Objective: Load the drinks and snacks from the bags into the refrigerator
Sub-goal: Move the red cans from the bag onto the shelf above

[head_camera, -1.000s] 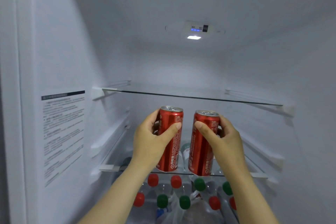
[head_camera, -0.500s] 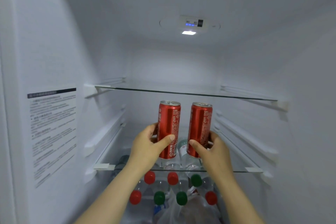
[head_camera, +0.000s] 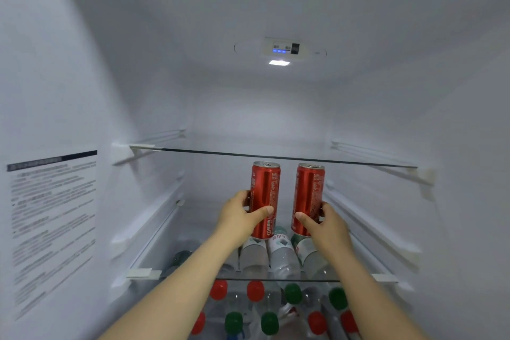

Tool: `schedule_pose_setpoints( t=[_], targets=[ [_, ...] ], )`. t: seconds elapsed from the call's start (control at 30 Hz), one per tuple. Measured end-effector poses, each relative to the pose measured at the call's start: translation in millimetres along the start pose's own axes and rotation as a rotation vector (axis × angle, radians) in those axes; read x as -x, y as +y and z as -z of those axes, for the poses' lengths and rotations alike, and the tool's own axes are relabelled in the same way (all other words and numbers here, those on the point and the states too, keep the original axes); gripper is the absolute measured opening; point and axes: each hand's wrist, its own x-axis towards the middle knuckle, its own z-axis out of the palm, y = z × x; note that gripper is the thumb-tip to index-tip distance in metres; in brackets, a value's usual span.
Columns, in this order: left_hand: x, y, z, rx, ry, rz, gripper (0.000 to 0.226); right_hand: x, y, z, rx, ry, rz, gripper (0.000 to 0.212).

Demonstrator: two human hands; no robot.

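Left hand, centre of the frame: grip closed around the lower half of the left red can, thumb across its front. Right hand, just right of centre: grip closed around the lower part of the right red can, thumb on its front face. Both cans stand upright, side by side but apart, between the upper glass shelf and the lower glass shelf; whether their bases touch the lower shelf cannot be told. Clear water bottles lie on their sides directly beneath the cans. Lower centre: bottles with red and green caps. Upper centre: lit control panel. Left edge: printed label on the refrigerator wall.
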Motion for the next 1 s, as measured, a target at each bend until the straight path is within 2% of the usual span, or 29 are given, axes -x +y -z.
schedule_pose_setpoints(
  t=[0.5,0.8,1.0],
  targets=[
    [-56,-5,-55,0.036,-0.004,-0.021,0.048,-49,19,-7,0.026,0.046,-0.022,0.041],
    [-90,-16,-83,0.067,0.033,-0.034,0.046,-73,31,-13,-0.022,0.056,-0.052,0.045],
    [-90,-24,-88,0.013,0.071,-0.123,0.037,-74,27,-12,-0.071,0.126,-0.047,0.055]
  ],
)
